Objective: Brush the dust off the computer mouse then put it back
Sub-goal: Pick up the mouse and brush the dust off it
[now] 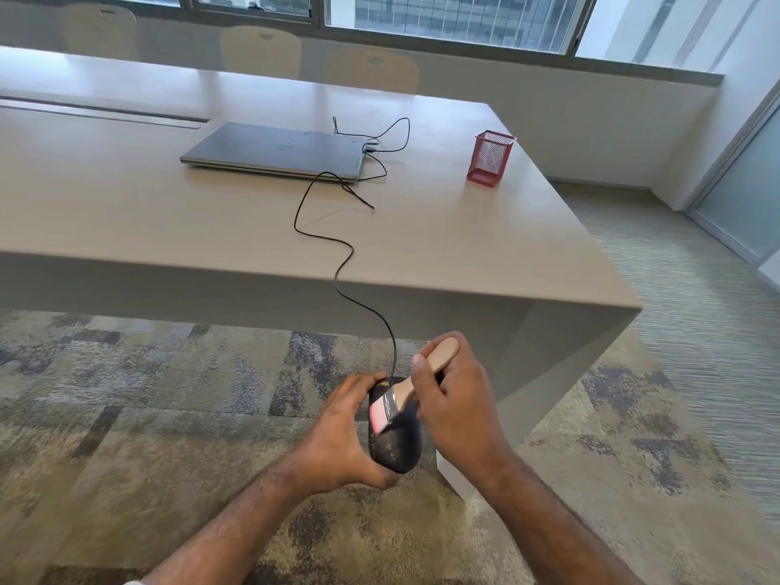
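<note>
The computer mouse point(396, 445) is held off the table, out over the carpet point(126, 415) in front of the table's near edge. It is black, with pale dust specks visible on its rear shell and near the front. Its long axis runs roughly away from the person, cable end farthest. It is cupped by the left hand point(337, 437), fingers wrapped around the left flank and front, thumb side under the rear — a firm wrap, holding the mouse.

The brush point(407, 390) is gripped by the right hand point(456, 407) on its wooden handle, fingers curled round it. The handle is angled up and to the right; the pink bristles are pressed onto the mouse's upper-left surface, just beside the left fingers. Brushing is judged under way, not finished — dust remains on the rear.

The cable point(337, 272) is seen running from the mouse up over the table edge to the closed laptop point(274, 152) on the table point(126, 213). A red mesh pen holder point(491, 158) stands well apart at the right.

For the return, the table lies ahead and above the grip; the left hand is the one carrying the mouse, so the put-back falls to it, along the cable's line.
</note>
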Demonstrator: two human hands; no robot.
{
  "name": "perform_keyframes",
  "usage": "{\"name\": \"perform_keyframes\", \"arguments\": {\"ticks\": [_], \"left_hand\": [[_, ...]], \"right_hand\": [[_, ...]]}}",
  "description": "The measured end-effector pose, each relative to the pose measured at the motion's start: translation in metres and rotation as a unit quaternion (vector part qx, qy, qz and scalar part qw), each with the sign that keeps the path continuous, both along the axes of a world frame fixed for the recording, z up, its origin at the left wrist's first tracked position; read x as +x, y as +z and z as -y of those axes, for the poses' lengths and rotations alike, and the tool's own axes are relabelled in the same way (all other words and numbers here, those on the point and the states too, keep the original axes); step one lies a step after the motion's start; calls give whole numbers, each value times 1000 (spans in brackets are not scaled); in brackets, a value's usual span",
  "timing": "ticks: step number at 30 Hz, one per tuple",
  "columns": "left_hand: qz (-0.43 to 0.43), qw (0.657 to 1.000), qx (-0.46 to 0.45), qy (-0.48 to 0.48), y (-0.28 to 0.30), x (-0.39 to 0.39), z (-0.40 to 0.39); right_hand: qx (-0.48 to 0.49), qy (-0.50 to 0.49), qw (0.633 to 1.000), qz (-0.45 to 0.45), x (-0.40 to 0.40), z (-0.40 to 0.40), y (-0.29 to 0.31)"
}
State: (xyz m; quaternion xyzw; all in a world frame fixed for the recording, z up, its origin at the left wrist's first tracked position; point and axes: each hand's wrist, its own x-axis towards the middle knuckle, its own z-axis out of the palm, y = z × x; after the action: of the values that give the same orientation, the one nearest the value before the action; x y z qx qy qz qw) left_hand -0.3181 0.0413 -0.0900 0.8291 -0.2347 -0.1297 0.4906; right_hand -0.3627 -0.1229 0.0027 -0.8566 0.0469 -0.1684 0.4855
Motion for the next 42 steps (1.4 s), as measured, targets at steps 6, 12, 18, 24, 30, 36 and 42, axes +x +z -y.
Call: {"name": "perform_keyframes", "arguments": {"ticks": [6, 12, 18, 24, 30, 36, 42], "left_hand": [[-13, 1000, -5, 6, -2, 3, -1], [3, 1000, 3, 6, -6, 4, -1], [-3, 1000, -1, 3, -3, 4, 1], [10, 1000, 1, -1, 2, 4, 3], [14, 1000, 2, -8, 0, 1, 2], [21, 1000, 7, -17, 2, -3, 6], [35, 999, -7, -12, 0, -4, 5]], "right_hand": [[-3, 4, 1000, 30, 1, -4, 2], [2, -3, 999, 44, 6, 2, 9], [-8, -6, 999, 39, 10, 7, 7], [-4, 18, 1000, 15, 4, -4, -4], [58, -28, 997, 42, 10, 8, 4], [93, -26, 995, -20, 13, 11, -8], [135, -47, 990, -6, 16, 18, -9]]}}
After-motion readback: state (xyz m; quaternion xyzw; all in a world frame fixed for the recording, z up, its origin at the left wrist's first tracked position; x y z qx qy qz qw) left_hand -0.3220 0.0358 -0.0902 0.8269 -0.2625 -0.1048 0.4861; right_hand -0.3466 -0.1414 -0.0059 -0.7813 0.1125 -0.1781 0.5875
